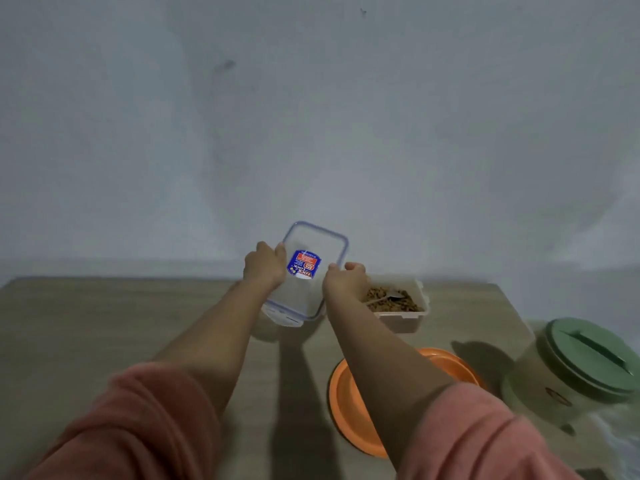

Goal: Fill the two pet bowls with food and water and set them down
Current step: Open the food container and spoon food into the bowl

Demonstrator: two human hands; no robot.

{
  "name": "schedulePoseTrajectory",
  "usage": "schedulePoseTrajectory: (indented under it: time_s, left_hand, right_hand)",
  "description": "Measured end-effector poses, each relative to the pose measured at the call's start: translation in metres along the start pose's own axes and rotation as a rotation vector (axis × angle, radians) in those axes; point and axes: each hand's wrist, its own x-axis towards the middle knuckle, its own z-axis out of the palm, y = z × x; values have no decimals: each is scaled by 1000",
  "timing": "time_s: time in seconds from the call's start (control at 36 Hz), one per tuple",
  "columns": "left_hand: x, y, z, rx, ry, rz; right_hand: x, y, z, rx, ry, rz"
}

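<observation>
You hold the clear lid (304, 271) of the food container (398, 304) in both hands: your left hand (265, 266) has a closed grip on its left edge, your right hand (344, 280) a closed grip on its right edge, fingers curled round the rim. The lid is tilted up, clear of the table (104, 323), and the open container sits just right of your right grip, with brown kibble (393, 299) and a spoon (388, 298) lying in it.

The step in hand looks like opening up the food; no filling has begun. The orange bowl (349, 403) lies nearer you than your grip, under your right forearm, and appears empty. The second bowl is hard to make out; something pale sits below the lid. A green-lidded jar (585, 355) stands well right of your grip.

Next, you probably need to set the lid down to the left, free your right hand, and take the spoon by its handle.
</observation>
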Motion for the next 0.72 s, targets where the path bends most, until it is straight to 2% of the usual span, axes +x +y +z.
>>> schedulePoseTrajectory:
  time_s: [0.28,0.44,0.72]
  left_hand:
    - [-30,-95,21,201,-56,-203]
    - [-40,-128,34,191,-51,-324]
    - [-39,-143,39,258,-57,-281]
  right_hand:
    - [-26,60,50,-298,-303,109]
    - [-32,82,59,-360,-349,116]
    - [-37,95,66,-311,-349,131]
